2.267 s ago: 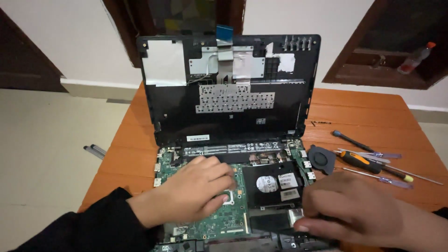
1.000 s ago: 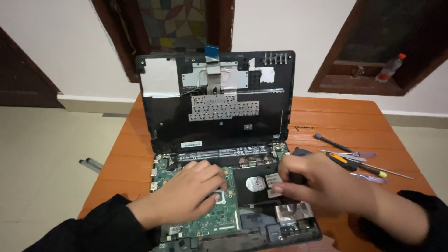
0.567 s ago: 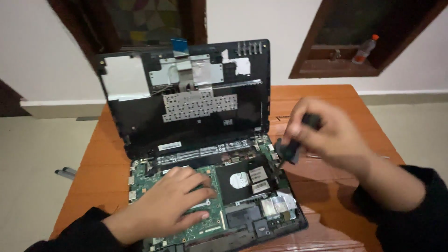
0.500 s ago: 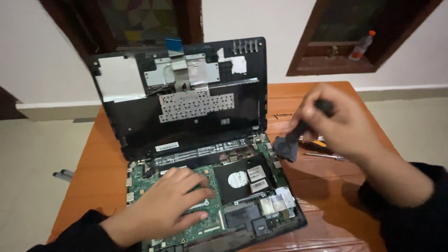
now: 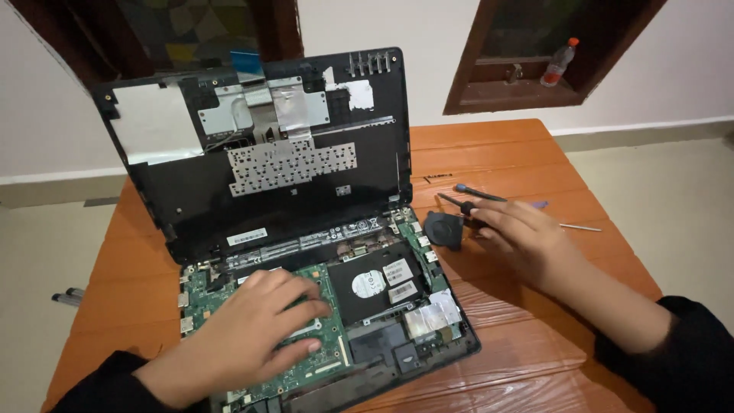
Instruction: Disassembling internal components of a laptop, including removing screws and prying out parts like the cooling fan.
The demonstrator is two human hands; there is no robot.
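Now left hand (image 5: pixel 252 329) flat, open on green board (image 5: pixel 306 336); right hand (image 5: pixel 520 237) loosely open, fingertips touching black fan (image 5: pixel 443 228) near tabletop's (image 5: pixel 489 145) right edge; white labels on drive (image 5: pixel 378 281).

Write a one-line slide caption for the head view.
Left hand rests on an opened laptop's green circuit board while right hand reaches screwdrivers beside a small black fan on the wooden table.

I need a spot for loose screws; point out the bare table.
Bare patches of the orange wooden table: behind the right hand, between the opened black laptop and the far edge; also the front right corner. Crowded: the round black fan and screwdrivers by that hand. The left hand covers the green board.
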